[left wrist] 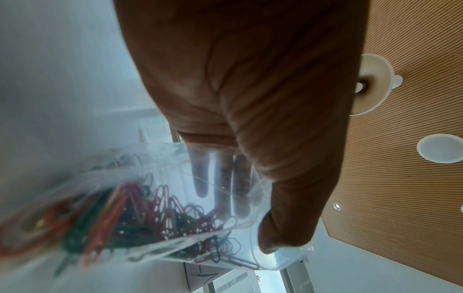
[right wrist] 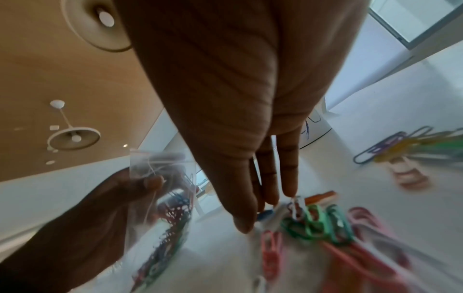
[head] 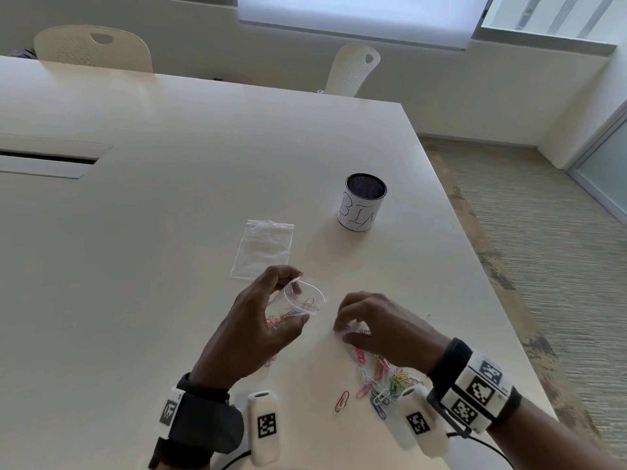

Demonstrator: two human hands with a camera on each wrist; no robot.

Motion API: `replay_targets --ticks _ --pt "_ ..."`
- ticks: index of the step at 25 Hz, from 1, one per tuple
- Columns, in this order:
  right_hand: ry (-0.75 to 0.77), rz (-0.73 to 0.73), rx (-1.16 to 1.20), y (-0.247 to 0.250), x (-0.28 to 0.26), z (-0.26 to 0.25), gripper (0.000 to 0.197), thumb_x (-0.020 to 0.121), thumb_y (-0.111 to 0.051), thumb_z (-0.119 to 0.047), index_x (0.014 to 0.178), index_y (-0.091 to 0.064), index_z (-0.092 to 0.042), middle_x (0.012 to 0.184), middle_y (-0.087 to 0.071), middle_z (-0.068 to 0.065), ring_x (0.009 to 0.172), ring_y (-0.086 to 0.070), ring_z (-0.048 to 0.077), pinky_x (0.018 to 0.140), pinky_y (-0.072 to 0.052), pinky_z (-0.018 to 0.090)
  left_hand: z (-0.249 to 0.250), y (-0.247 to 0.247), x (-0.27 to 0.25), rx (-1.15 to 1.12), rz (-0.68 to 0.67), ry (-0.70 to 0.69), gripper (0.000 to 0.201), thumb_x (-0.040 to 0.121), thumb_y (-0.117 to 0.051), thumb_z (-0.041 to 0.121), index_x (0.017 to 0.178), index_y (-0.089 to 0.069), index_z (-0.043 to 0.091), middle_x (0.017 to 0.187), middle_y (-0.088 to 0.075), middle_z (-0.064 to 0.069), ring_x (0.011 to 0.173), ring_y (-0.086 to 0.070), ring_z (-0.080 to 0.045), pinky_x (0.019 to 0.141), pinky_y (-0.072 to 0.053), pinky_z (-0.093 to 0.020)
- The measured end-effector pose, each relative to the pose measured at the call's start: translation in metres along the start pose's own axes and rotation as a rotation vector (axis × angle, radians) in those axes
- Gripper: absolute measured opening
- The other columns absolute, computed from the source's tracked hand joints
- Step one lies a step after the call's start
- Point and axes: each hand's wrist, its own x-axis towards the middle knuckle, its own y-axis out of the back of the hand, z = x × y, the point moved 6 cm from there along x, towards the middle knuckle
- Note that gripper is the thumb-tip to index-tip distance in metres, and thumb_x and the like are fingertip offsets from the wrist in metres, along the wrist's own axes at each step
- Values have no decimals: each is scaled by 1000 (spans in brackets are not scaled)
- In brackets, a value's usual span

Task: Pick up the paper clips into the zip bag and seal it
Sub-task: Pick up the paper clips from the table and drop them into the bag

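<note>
My left hand [head: 296, 296] holds a clear zip bag [head: 314, 300] above the table, thumb and fingers pinching its rim so the mouth gapes toward the right. Coloured paper clips [left wrist: 155, 216] lie bunched in the bag's bottom. My right hand [head: 341, 330] is down on the table just right of the bag, at the far end of a loose pile of paper clips [head: 383, 378]. In the right wrist view its thumb and fingertips [right wrist: 267, 212] close on a blue clip [right wrist: 266, 215] beside green and pink clips [right wrist: 318, 222].
A second, empty zip bag [head: 263, 249] lies flat beyond my left hand. A mesh cup labelled BIN [head: 362, 206] stands further back right. One orange clip [head: 341, 401] lies apart, near me. The white table's right edge [head: 481, 266] runs close to the pile.
</note>
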Motion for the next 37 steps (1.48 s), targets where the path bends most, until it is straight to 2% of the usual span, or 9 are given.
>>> replay_targets --ticks 7,10,13,17,21,25,28,33,37 --pt "-70 -6 -89 11 -26 18 7 98 -70 -32 100 -74 -27 107 -65 -16 88 -62 -1 76 -53 17 0 0 0 -10 6 -1 55 87 -82 18 133 -55 33 118 -68 17 117 -66 -8 95 -46 -8" --pt "-219 169 -60 35 -40 48 13 98 -70 -31 108 -73 -23 107 -66 -12 88 -63 -3 73 -46 11 0 0 0 -12 6 -3 55 87 -82 19 133 -55 33 118 -68 18 117 -66 -7 95 -45 -7" --pt "-444 232 -119 44 -52 78 21 103 -61 -28 118 -70 -17 112 -65 -3 91 -65 9 75 -45 16 0 -1 0 -16 4 3 55 87 -82 19 132 -55 35 117 -68 18 117 -66 -6 95 -45 -7" --pt "-474 151 -59 22 -57 63 24 108 -50 -28 121 -66 -16 113 -57 -6 95 -61 7 66 -45 10 -1 -1 1 -28 -3 8 56 87 -82 17 132 -55 34 118 -68 18 119 -66 -7 97 -46 -11" --pt "-380 44 33 20 -64 39 34 100 -63 -40 129 -64 -22 115 -57 -14 97 -61 0 79 -52 14 -1 -1 0 -27 2 10 56 87 -83 17 132 -54 35 118 -69 17 117 -67 -7 97 -49 -15" --pt "-536 -14 -134 35 -84 51 67 84 -74 -60 137 -54 -24 125 -57 -8 99 -57 5 85 -48 20 -1 -1 0 -31 5 13 57 86 -83 17 132 -55 34 117 -69 19 115 -68 -3 94 -46 -8" --pt "-657 -108 -150 24 -91 55 64 85 -81 -48 135 -50 -24 120 -53 -4 98 -57 13 82 -42 21 -1 -2 0 -27 -3 15 57 86 -83 17 132 -55 35 117 -69 20 115 -68 -2 93 -48 -9" --pt "-542 55 -61 15 -69 36 32 96 -73 -31 123 -63 -18 106 -53 -8 102 -60 14 79 -38 18 -1 -3 0 -25 -11 18 58 86 -83 16 132 -55 36 117 -69 18 114 -68 -3 94 -47 -13" --pt "-448 19 -93 7 -57 17 60 90 -70 -56 139 -52 -26 125 -54 -4 112 -58 15 95 -48 24 -2 -3 -1 -19 -4 20 58 86 -83 17 132 -55 37 118 -69 17 114 -68 -4 96 -48 -15"
